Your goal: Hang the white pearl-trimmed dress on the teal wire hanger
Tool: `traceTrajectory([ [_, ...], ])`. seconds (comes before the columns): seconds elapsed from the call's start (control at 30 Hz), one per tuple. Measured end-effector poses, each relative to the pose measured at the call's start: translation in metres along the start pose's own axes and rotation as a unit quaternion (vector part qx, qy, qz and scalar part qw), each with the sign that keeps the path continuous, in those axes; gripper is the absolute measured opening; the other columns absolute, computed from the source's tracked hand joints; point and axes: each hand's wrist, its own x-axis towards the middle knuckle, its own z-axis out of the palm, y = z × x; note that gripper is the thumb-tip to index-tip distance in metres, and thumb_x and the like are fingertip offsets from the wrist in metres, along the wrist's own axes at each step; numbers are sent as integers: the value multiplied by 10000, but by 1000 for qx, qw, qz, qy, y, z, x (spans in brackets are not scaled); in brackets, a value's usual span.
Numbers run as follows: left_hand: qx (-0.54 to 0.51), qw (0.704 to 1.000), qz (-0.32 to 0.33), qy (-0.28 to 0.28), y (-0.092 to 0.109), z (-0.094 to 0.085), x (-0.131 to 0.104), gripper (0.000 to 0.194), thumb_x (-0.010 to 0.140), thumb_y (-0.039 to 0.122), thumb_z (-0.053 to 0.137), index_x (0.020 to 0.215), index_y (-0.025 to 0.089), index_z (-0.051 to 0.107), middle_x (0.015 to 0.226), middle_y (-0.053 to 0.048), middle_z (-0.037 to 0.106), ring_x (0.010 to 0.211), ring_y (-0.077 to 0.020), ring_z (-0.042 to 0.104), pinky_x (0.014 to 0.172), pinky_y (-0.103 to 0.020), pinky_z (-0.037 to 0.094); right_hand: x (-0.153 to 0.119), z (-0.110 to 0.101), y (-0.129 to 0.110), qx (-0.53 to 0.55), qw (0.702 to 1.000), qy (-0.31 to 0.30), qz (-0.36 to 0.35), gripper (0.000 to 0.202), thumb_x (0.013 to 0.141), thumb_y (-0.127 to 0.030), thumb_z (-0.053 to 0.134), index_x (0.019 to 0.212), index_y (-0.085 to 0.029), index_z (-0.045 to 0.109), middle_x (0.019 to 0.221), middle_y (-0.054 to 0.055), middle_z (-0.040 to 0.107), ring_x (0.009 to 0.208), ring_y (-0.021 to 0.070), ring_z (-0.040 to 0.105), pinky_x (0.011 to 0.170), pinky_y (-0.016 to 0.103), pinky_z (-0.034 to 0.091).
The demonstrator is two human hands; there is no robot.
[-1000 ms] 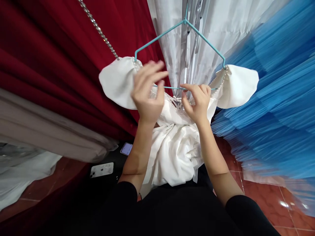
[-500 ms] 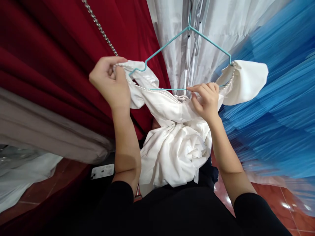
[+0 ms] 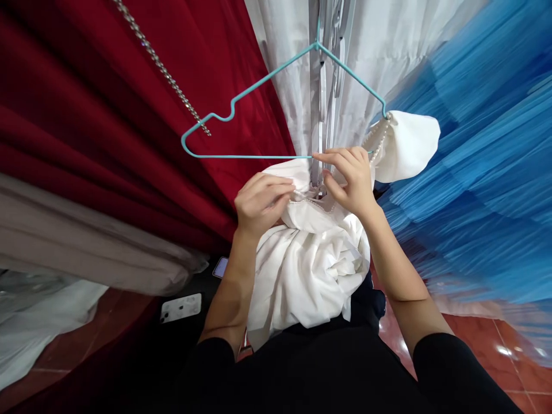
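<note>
A white dress point(image 3: 306, 270) lies bunched against my body, its pearl-edged sleeve point(image 3: 407, 146) hanging at the right end of a light-blue hanger point(image 3: 267, 77). The hanger's left end is bare, in front of red fabric. My left hand point(image 3: 265, 201) pinches the dress's beaded edge below the hanger's bottom bar. With thumb and fingers bent, my right hand point(image 3: 349, 175) grips the hanger's bar right of its middle, beside the dress; its palm side is partly hidden.
Red fabric point(image 3: 150, 115) and a beaded chain point(image 3: 164, 69) hang at the left. Blue tulle point(image 3: 483, 172) fills the right. White curtains point(image 3: 392, 40) and metal rails stand behind. A phone point(image 3: 181, 307) lies at the lower left, near another device point(image 3: 220, 267).
My left hand has moved right and down with the dress's left shoulder, which has come off the hanger. The hanger and my right hand have shifted slightly left.
</note>
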Motion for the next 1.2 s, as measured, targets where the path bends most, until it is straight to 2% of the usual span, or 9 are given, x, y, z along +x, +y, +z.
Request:
traceTrajectory([
  [0.1,21,1000,0,20,13,6,24,123,973,208,682,894,282,742,990,-7,819,981,-246,757,947,-457,573,-1,-5,0,-8,1000,-2,-2,323,1039,-237,535,1302,-304,709,1218,14,782,1070,236,677,1006,438,455],
  [0.2,6,998,-63,-21,11,8,40,134,928,149,672,974,269,709,1079,-16,808,1044,-243,734,993,-431,548,-4,-9,0,-29,1000,2,-3,312,1034,-236,541,1282,-304,717,1199,16,787,1050,236,678,1007,446,458],
  [0.3,10,992,-111,-59,6,13,39,178,878,133,678,1009,252,694,999,-1,785,943,-225,712,958,-401,532,-7,-8,0,-45,999,1,-1,298,1027,-251,555,1268,-308,720,1190,20,788,1050,243,673,1019,462,465],
  [0.43,23,995,-91,-25,6,20,30,110,903,150,672,960,233,715,913,4,759,855,-216,681,931,-403,492,-1,-14,3,-27,999,-14,16,268,1054,-321,532,1251,-308,712,1197,33,780,1102,261,694,1066,513,484],
  [0.6,3,997,-77,-12,9,25,29,139,887,117,659,971,216,708,878,18,742,798,-189,667,889,-378,475,18,-44,25,-70,973,221,12,242,1057,-410,600,1270,-312,660,1200,43,730,1180,274,685,1069,528,527],
  [0.67,-4,997,-74,-7,9,27,30,112,884,117,677,940,212,697,880,18,752,796,-190,670,882,-379,468,25,-57,36,-90,960,266,9,277,1000,-392,711,1256,-295,671,1189,51,732,1161,272,681,1050,509,540],
  [0.77,1,998,-66,-16,8,28,31,114,869,100,709,881,213,701,933,12,793,859,-213,703,883,-390,453,31,-72,49,-111,966,230,39,122,958,-238,705,1066,-294,706,1042,47,755,1020,249,688,928,457,563],
  [0.97,-5,998,-55,-32,9,20,32,144,881,74,741,879,218,742,993,26,824,879,-209,717,882,-384,447,44,-86,57,-222,966,121,65,325,758,-165,764,1070,-244,720,1062,62,745,1035,272,678,927,452,558],
  [1.2,-31,995,-86,-36,8,7,34,198,921,84,718,1052,225,766,972,19,798,841,-190,696,908,-371,496,60,-116,37,-87,986,77,120,257,701,-45,749,869,-227,817,838,7,830,776,206,787,736,338,587],
])
